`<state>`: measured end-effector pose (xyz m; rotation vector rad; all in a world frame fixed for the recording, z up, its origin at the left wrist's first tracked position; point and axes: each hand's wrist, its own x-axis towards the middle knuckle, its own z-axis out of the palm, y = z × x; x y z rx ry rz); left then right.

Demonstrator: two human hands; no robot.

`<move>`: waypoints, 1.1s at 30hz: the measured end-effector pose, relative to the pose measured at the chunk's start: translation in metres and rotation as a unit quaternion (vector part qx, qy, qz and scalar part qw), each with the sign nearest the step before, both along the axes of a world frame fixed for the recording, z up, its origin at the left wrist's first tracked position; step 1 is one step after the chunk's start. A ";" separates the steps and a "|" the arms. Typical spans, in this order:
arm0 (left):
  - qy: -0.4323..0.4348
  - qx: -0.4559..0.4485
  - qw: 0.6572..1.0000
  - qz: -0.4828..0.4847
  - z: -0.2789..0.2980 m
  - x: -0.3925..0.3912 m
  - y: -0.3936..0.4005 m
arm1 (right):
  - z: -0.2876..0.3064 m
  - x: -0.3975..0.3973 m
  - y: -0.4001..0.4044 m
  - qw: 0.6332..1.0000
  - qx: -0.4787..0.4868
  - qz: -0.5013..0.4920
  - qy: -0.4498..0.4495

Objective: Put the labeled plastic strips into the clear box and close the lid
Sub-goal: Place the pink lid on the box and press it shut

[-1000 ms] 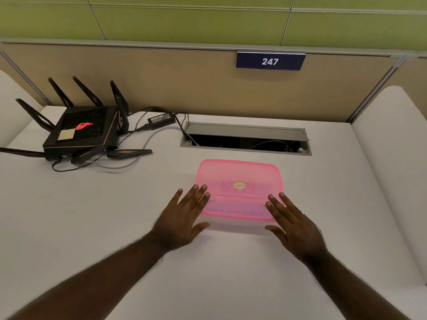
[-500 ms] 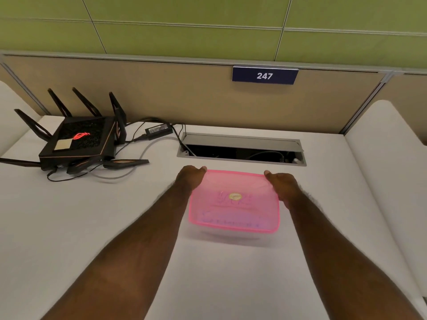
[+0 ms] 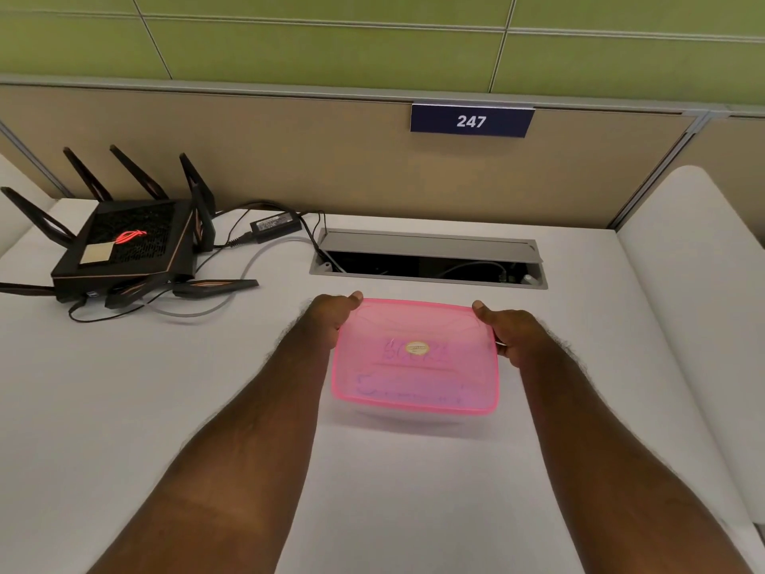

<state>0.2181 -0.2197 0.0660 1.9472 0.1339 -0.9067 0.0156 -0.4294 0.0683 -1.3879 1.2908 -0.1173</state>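
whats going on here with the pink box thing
A person has both hands on a clear box with a pink lid on a white desk. The left hand grips the far left corner, the right hand the far right side. The lid sits on the box; blurry shapes show through it. A black router stands off to the left.

- My two hands, left (image 3: pixel 331 316) and right (image 3: pixel 511 333)
- One clear box (image 3: pixel 414 418) with one pink lid (image 3: pixel 414 366)
- One black router (image 3: pixel 124 246)
- One power adapter (image 3: pixel 275 223)
- One number sign (image 3: pixel 471 121)
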 end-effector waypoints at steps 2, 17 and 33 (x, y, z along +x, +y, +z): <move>-0.008 -0.010 1.000 0.001 -0.001 -0.001 0.000 | 0.001 -0.001 0.003 1.000 -0.020 -0.001 -0.005; -0.011 -0.093 0.995 -0.032 -0.003 -0.071 0.099 | -0.007 -0.085 0.073 0.995 -0.039 0.045 -0.086; 0.048 -0.160 0.985 -0.051 -0.003 -0.095 0.205 | -0.001 -0.114 0.168 0.995 -0.064 0.033 -0.069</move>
